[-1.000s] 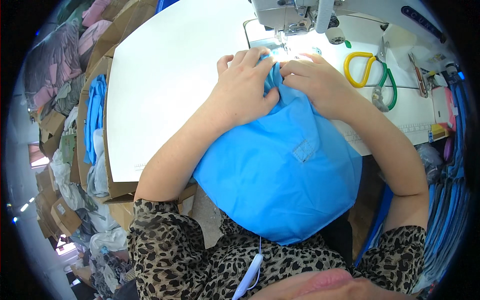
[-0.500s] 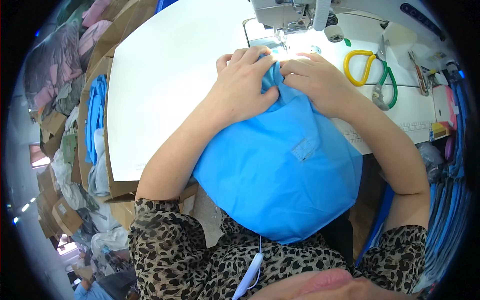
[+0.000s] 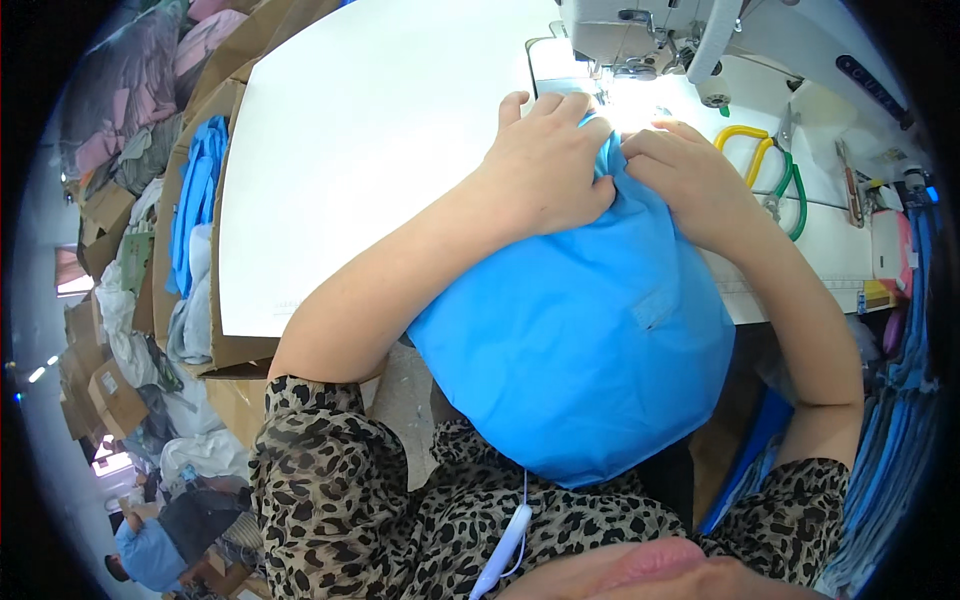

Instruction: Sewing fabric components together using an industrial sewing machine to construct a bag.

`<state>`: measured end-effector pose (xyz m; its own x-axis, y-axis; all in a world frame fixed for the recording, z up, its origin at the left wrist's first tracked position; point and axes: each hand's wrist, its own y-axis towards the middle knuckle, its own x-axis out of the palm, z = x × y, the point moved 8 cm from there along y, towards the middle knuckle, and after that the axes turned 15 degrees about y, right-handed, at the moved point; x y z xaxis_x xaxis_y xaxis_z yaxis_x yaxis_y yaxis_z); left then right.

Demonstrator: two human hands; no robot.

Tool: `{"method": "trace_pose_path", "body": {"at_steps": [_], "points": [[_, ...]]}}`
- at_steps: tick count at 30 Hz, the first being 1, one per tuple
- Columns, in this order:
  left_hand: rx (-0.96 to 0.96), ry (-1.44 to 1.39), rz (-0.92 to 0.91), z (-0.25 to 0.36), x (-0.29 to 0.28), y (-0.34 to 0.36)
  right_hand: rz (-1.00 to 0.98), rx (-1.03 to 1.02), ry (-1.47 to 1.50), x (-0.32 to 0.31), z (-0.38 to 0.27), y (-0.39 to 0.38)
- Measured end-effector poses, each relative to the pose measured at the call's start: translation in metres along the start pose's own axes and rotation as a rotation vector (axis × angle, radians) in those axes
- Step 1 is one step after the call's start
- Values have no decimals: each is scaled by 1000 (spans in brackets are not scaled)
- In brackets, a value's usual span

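A light blue piece of fabric [image 3: 570, 350], thin and slightly shiny, hangs from the sewing table's edge over my lap. Its upper end is gathered into folds close to the sewing machine [image 3: 640, 40]. My left hand [image 3: 556, 160] is closed on the left side of these folds, thumb pressed on the cloth and one finger sticking up. On the right side, my right hand [image 3: 695, 185] pinches the same fabric with bent fingers. Bright lamp light washes out the needle area just beyond my fingertips. A small stitched patch [image 3: 655, 308] shows on the fabric's right part.
The white table [image 3: 370, 130] spreads to the left. Scissors [image 3: 801, 195] with yellow and green handles lie right of my right hand, with tweezers [image 3: 851, 185] farther right. A cardboard box [image 3: 232, 300] with blue cloth stands at the left edge. Stacked blue fabric [image 3: 890, 460] hangs at right.
The whole view has shifted, so the machine and hands appear farther right. Both hands keep their hold on the blue fabric, and my right arm now covers more of the scissors.
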<state>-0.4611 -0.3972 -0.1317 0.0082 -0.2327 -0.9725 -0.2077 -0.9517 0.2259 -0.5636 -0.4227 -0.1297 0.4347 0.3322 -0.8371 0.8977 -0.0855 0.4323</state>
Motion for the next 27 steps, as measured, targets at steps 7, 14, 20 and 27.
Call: {"method": "trace_pose_path", "body": {"at_steps": [7,14,20,27], "points": [[-23,78,-82,0,-1,2,-38,-15,-40,0,0,1],[-5,39,-42,2,-3,8,-9,41,-52,-1,2,-5],[-11,102,-110,3,-2,6,12,30,-26,-3,1,-3],[-2,157,-65,4,-2,8,38,41,-27,-4,9,-2]]}}
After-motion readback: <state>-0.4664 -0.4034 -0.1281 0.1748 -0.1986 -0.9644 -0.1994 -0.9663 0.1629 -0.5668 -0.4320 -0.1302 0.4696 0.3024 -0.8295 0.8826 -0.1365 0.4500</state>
